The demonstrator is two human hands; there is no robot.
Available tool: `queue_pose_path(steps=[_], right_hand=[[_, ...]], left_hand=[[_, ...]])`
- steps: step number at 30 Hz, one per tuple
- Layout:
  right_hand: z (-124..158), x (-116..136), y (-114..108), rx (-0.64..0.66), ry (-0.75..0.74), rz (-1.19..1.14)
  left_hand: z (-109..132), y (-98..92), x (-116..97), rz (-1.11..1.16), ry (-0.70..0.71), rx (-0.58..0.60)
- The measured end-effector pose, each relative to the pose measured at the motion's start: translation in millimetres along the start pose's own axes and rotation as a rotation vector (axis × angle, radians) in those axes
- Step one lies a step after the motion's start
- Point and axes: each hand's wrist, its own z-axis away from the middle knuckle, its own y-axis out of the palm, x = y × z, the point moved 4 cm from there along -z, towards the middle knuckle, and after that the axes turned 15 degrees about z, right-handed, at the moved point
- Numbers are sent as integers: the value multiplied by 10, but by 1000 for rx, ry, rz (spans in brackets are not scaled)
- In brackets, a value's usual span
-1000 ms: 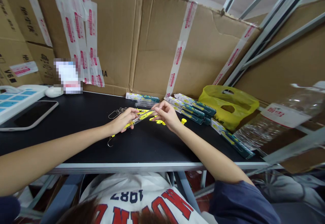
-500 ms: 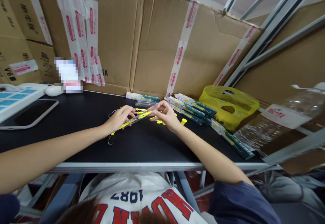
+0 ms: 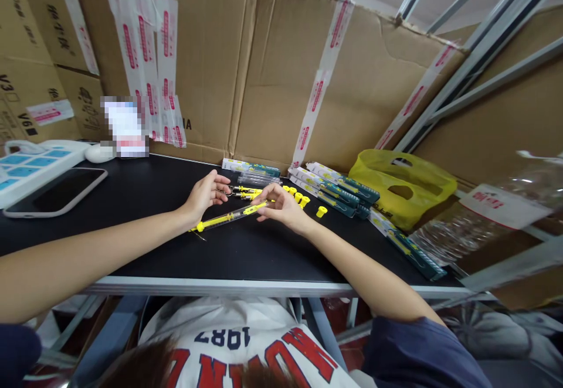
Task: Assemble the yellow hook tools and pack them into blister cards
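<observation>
My right hand (image 3: 284, 207) pinches the right end of a clear-tubed spring scale (image 3: 226, 219), its yellow scale strip and inner spring showing through the tube. The scale slants down to the left; its yellow end cap and thin metal hook lie just below my left wrist. My left hand (image 3: 209, 196) is off the tube, fingers loosely curled and apart, close to the metal hooks of several yellow spring inserts (image 3: 246, 193). Several yellow caps (image 3: 303, 201) lie behind my right hand, and a single yellow cap (image 3: 322, 211) sits to its right. Clear tubes (image 3: 259, 179) lie behind the inserts.
Printed boxes (image 3: 329, 190) lie at the back right, one box (image 3: 407, 244) nearer the right edge. Beyond are a yellow plastic bag (image 3: 396, 183) and a large clear bottle (image 3: 484, 212). A phone (image 3: 59, 191) and power strip (image 3: 39, 162) are left. Cardboard (image 3: 272, 83) walls the back.
My left hand has let go of the spring scale and shifted up toward the inserts. The scale, held in my right hand, has tilted flatter. The yellow caps are more visible.
</observation>
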Motion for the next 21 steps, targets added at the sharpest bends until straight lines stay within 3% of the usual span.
queue_pose_path(steps=[3,8,10,14,16,21], right_hand=[[14,6,31,17,-44,129],[71,103,131,57,-183,653],[79,112,156,80,-204,754],[57,67,124,80,-201,787],[43,31,96,79,-191,785],[32,-20,54,71,-175,783]], left_hand=[[15,-2,2,34,13,-8],[-19,10,19,-27,60,51],[-64,23,-32,-166,95,135],[-147,12,-240,-711,139,477],[-188,-90,-379,-924,167,507],[-199,-306,-417,-1078,-161,621]])
